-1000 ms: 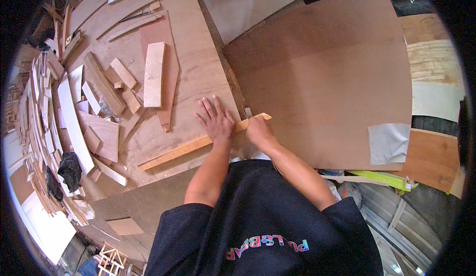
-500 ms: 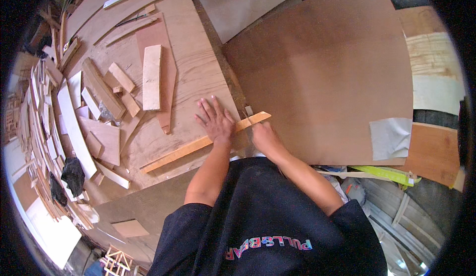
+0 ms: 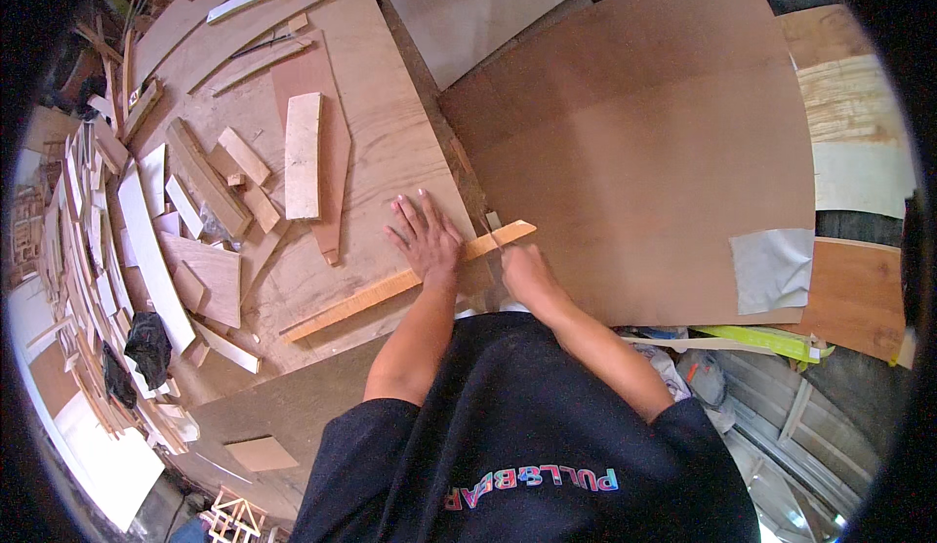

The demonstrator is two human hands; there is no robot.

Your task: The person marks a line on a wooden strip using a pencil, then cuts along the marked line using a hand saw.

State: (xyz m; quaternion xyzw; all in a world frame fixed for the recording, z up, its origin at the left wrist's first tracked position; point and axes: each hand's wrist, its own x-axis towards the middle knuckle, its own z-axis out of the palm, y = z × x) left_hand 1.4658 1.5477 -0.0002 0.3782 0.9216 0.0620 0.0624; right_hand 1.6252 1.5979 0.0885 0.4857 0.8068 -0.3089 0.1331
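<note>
A long, narrow wooden strip lies slantwise across the near corner of the plywood-topped table, its right end jutting past the edge. My left hand presses down over the strip, fingers spread flat onto the tabletop. Just beyond the edge, my right hand is closed around the grip of what looks like a handsaw. The thin blade appears edge-on and crosses the strip; most of the tool is hidden by the hand and the strip.
Loose boards and offcuts crowd the table's left side, including a short thick board and a dark plastic bag. To the right stands a large brown panel with a pale sheet at its corner. A yellow-green bar lies below it.
My right hand has shifted very slightly with the saw, while the strip and my left hand keep their places. The whole view has tilted a little.
</note>
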